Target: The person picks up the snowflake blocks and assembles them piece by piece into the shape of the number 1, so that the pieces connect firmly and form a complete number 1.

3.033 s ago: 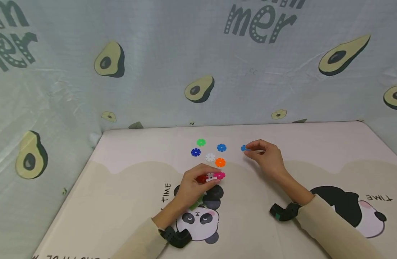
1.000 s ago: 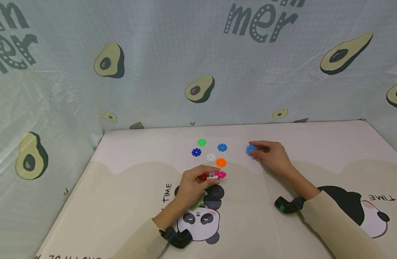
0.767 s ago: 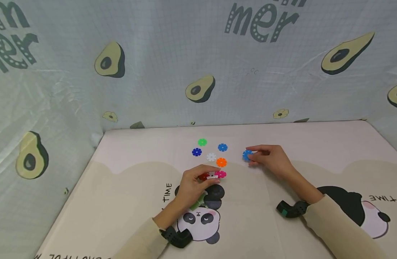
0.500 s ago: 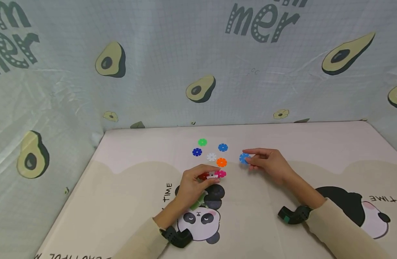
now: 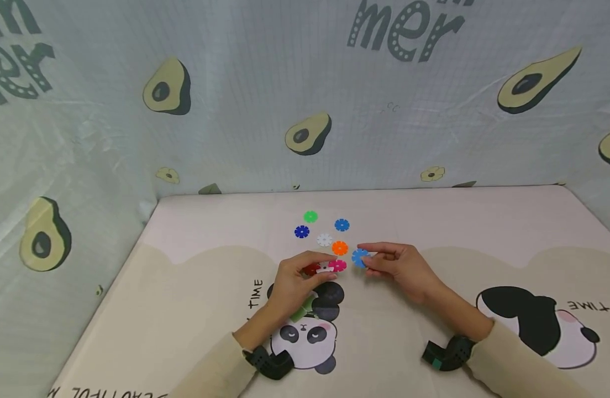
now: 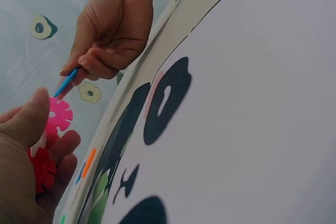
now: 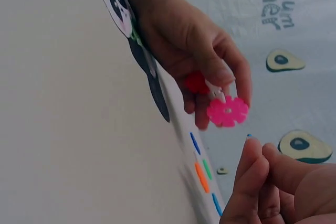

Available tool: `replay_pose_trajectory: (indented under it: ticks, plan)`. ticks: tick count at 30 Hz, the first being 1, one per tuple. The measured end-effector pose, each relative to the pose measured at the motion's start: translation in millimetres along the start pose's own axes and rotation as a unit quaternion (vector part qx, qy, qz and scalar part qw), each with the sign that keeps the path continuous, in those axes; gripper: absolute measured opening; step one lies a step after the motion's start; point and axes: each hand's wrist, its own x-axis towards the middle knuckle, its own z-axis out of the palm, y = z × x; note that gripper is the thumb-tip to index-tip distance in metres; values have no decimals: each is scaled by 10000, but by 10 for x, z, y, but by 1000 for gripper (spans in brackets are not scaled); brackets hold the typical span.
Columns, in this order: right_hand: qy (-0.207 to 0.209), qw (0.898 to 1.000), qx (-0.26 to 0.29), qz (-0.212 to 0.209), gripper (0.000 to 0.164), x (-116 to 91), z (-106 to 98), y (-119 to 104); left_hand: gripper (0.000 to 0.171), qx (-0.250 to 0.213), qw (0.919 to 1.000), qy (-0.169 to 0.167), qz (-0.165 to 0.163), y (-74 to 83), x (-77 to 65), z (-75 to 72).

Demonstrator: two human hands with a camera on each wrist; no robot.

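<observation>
My left hand holds a short chain of joined snowflake discs between thumb and fingers. A red disc sits deep in the hand, a white disc is in the middle, and a pink disc sticks out past the fingertips. My right hand pinches a light blue snowflake disc by its edge, just right of the pink disc. In the left wrist view the blue disc shows edge-on, its tip close by the pink one. In the right wrist view the fingers hide most of the blue disc.
Loose snowflake discs lie behind the hands: green, dark blue, blue, white and orange. The tablecloth bears panda prints. An avocado-patterned curtain hangs behind the table.
My right hand has brought the light blue disc leftward and nearer, up beside the pink disc, turning it on the way. My left hand keeps its hold on the chain, nearly still.
</observation>
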Motion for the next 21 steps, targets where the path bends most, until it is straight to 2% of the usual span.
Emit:
replay_pose_trajectory:
  ticks: [9, 16, 19, 21]
  plan:
    - [-51, 9998, 171, 104, 47, -26, 104, 50, 28, -57, 10000, 37, 39, 23, 7, 5]
    - [-9, 9998, 192, 86, 47, -46, 135, 52, 26, -114, 9999, -33, 59, 332, 7, -36]
    - [-33, 9998, 194, 66, 47, -52, 141, 63, 27, -140, 9997, -49, 190, 316, 8, -29]
    - [-50, 9997, 216, 57, 47, -56, 144, 71, 28, -165, 9995, -66, 263, 238, 9, -13]
